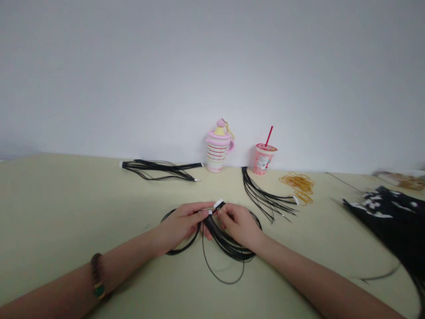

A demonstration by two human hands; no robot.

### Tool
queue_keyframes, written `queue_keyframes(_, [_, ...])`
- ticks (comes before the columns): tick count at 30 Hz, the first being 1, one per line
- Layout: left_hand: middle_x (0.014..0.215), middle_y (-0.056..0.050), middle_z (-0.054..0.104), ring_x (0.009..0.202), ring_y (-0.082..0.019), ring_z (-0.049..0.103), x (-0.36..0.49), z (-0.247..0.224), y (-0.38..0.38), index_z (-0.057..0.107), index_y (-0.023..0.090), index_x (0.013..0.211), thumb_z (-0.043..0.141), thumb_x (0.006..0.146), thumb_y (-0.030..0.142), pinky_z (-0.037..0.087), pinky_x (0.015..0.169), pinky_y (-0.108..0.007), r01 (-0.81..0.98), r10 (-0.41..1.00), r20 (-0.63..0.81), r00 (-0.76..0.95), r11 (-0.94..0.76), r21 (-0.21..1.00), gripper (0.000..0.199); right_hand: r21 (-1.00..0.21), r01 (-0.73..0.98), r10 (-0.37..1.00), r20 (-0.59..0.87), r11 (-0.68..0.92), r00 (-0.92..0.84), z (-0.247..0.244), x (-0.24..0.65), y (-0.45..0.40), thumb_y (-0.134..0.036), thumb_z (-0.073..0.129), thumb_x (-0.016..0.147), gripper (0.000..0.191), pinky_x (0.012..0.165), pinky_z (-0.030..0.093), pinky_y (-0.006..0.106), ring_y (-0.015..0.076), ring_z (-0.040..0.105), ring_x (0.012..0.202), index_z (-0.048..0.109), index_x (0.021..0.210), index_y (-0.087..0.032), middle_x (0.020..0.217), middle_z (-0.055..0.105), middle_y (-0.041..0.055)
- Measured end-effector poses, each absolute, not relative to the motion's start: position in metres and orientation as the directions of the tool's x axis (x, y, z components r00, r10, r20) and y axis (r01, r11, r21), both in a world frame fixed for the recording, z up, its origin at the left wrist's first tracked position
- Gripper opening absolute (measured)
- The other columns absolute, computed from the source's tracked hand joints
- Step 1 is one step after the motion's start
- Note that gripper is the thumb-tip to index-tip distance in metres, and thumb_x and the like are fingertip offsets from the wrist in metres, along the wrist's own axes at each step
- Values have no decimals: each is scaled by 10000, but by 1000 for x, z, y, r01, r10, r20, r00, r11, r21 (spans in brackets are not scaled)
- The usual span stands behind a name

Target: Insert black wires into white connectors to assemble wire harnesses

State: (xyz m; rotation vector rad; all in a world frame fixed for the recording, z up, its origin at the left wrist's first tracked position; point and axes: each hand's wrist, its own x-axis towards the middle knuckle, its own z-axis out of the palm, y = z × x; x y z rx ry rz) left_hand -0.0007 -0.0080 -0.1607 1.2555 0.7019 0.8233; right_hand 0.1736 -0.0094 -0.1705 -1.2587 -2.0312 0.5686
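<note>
Black wire harness (229, 245) pinched at its white plastic connector (218, 204)

Both hands are right together on it, straight in front of the striped pink mug (216, 158)! The right hand (239, 226) clamps the bundle at the connector, and the left hand (181, 223) reaches in from the other side, its fingertips at the connector. This looks light and limp, with thin strands sagging in loose loops, so the connector end looks like the surest grip. Fingers hide where the wires enter it, and the strand count can't be made out. Further out, a second harness (265, 197) lies right of the mug, a third (159, 169) left of it, and rubber bands (298, 182) sit beyond the red-strawed cup (264, 159). A blurred black patterned cloth (388, 217) runs off the frame, far right of the mug.
</note>
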Motion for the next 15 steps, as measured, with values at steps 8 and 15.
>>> queue_keyframes(8, [853,-72,651,491,-84,513,0,-159,-8,602,147,1091,624,709,272,420,471,-231,-216,863,25,505,99,971,403,-589,650,863,448,481,-232,-171,168,-6,-275,490,767,190,474,325,179,80,431,468,539,636,-147,512,474,-34])
queue_keyframes(15, [857,-98,668,434,-67,456,0,-156,-12,622,113,1049,612,700,290,334,387,-206,-122,908,43,417,9,992,392,-522,699,792,602,489,-104,-167,165,-18,-193,574,652,272,816,376,287,199,498,940,586,924,-188,974,533,78])
